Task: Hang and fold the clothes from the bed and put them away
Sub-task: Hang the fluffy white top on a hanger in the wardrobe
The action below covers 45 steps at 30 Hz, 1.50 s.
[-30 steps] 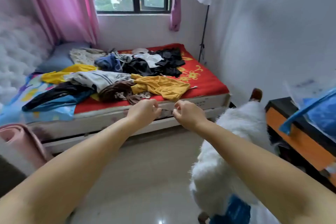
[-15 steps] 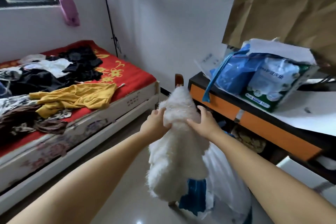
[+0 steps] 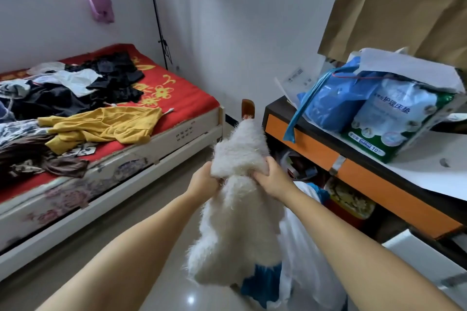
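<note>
Now, fuzzy white garment (image 3: 237, 222), left hand (image 3: 202, 180) and right hand (image 3: 271, 179) fingers gripping its shaggy pile

A single wide-angle head view looks forward and down along both forearms, with the hands (image 3: 237, 179) close in at mid-frame. Left of the hands it takes in the bed (image 3: 182, 106), right of them the orange-fronted surface (image 3: 313, 144), and the white wall beyond.
</note>
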Each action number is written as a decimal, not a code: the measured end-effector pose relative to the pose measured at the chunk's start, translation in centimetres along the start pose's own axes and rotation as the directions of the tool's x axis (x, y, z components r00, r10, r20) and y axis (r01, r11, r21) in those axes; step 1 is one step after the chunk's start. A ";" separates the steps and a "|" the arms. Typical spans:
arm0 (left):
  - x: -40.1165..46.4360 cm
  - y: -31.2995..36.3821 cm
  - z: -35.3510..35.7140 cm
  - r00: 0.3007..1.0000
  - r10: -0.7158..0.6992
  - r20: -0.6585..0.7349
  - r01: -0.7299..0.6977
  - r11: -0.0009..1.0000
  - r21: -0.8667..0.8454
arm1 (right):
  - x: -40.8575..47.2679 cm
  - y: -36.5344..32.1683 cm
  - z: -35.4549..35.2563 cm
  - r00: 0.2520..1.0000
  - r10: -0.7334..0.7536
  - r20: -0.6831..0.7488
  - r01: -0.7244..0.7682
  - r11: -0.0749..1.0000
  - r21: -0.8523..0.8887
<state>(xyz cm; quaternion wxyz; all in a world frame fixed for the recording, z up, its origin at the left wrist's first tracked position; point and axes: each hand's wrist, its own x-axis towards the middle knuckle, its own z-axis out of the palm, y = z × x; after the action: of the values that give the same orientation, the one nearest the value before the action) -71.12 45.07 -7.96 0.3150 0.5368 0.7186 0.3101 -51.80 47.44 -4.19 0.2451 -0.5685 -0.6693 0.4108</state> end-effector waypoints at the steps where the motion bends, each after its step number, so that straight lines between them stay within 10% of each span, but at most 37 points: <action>1: 0.0 0.3 -0.5 0.999 -0.026 -0.044 0.023 0.997 -0.067 | 0.3 -0.5 -0.3 1.000 -0.029 -0.006 0.030 1.000 0.007; 19: -8.6 15.1 -22.3 0.707 0.194 -0.680 -0.520 0.794 -0.314 | -0.1 -22.7 -5.0 0.774 -0.614 -0.157 0.633 0.762 0.140; 23: -12.0 12.2 -25.0 0.674 0.103 -0.731 -0.447 0.845 -0.293 | -1.4 -24.4 -0.7 0.698 -0.693 0.178 0.672 0.721 0.169; 28: -17.0 8.8 -27.9 0.667 0.036 -0.745 -0.379 0.877 -0.296 | -4.8 -25.9 6.2 0.611 -0.522 0.596 0.475 0.843 0.251; 37: -29.4 0.2 -35.1 0.614 -0.113 -0.781 -0.441 0.772 -0.458 | -15.7 -32.7 17.1 0.520 -0.643 0.561 0.192 0.729 0.657; 42: -39.8 -9.7 -36.5 0.892 -0.148 -0.428 -0.089 0.869 -0.486 | -21.0 -37.2 21.2 0.527 -0.677 0.514 0.120 0.658 0.743; 45: -44.3 -15.9 -35.3 0.917 -0.301 -0.260 0.183 0.900 -0.395 | -21.9 -38.0 23.1 0.527 -0.598 0.604 -0.142 0.638 0.757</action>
<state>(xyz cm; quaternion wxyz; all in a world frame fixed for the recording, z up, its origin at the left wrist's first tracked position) -98.05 -5.22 6.38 0.3263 0.3183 0.7517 0.4766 -86.36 19.44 17.83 0.1673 -0.0551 -0.5532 0.8143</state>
